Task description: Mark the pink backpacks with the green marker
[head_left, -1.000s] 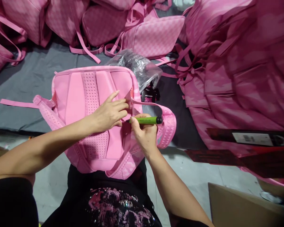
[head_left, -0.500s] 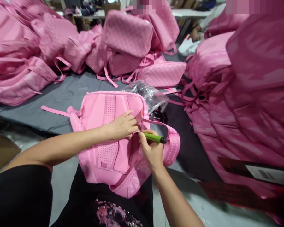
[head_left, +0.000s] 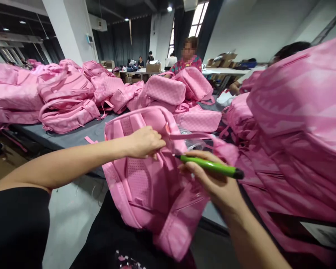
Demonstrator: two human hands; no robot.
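A pink backpack (head_left: 139, 178) leans from my lap against the table edge, its padded, perforated back panel facing me. My left hand (head_left: 146, 142) is closed on the fabric near the middle of that panel, with the fingertips partly hidden. Between the thumb and fingers of my right hand (head_left: 217, 183) is a green pen-shaped tool (head_left: 208, 165) with a black end. Its dark narrow tip points left at the bag, a little right of my left fingers; whether it touches the fabric I cannot tell. One shoulder strap (head_left: 182, 224) hangs down at the lower right.
Several pink bags (head_left: 70, 112) are heaped along the grey-covered table (head_left: 60, 138). A tall pile of pink bags (head_left: 302, 123) rises close on the right. Clear plastic (head_left: 197, 144) lies behind the backpack. Across the table is a person (head_left: 194, 61) in a patterned top.
The view has tilted up, showing more of the room. The backpack has tipped more upright. My right hand with the green tool has drawn back to the right; my left hand has closed more tightly.
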